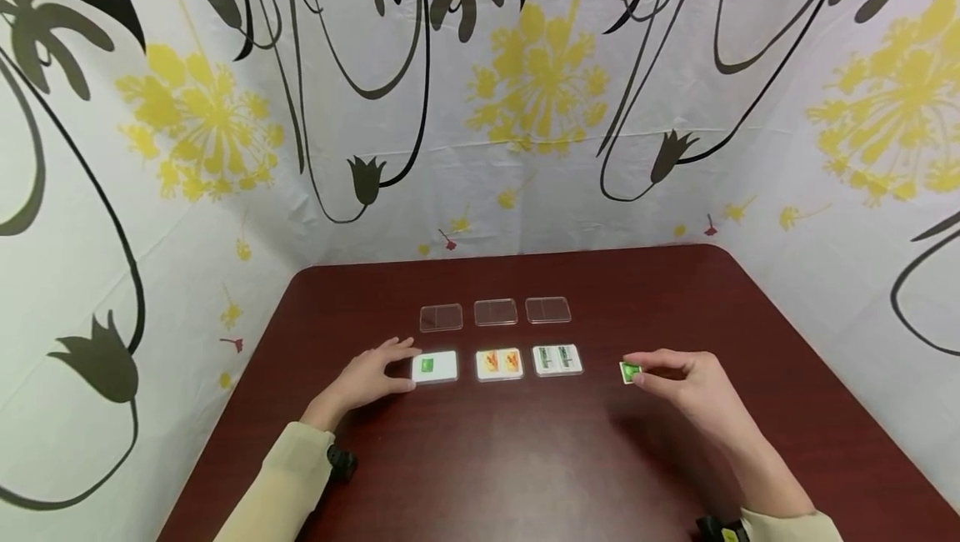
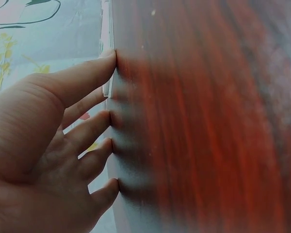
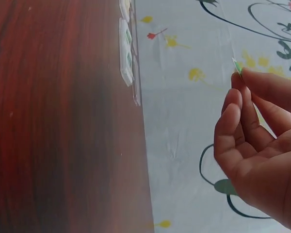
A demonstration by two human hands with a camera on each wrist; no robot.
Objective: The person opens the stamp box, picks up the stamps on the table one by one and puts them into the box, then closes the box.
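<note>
My right hand (image 1: 693, 383) pinches a small green card (image 1: 628, 372) with a pale border between thumb and index finger, raised above the table. In the right wrist view, that card (image 3: 237, 66) shows almost edge-on at the fingertips. At the left, my left hand (image 1: 371, 373) holds a flat white case (image 1: 444, 367) by its left end, thumb at the near corner and index finger at the far one. A single green square (image 1: 427, 365) lies on this case. In the left wrist view, the other fingertips (image 2: 110, 145) rest on the table.
To the right on the dark red table (image 1: 495, 459) lie a case with two orange pictures (image 1: 498, 364) and one with two green-and-grey pictures (image 1: 557, 360). Behind them are three transparent lids (image 1: 441, 318) in a row. Patterned cloth (image 1: 517, 192) hangs around the table.
</note>
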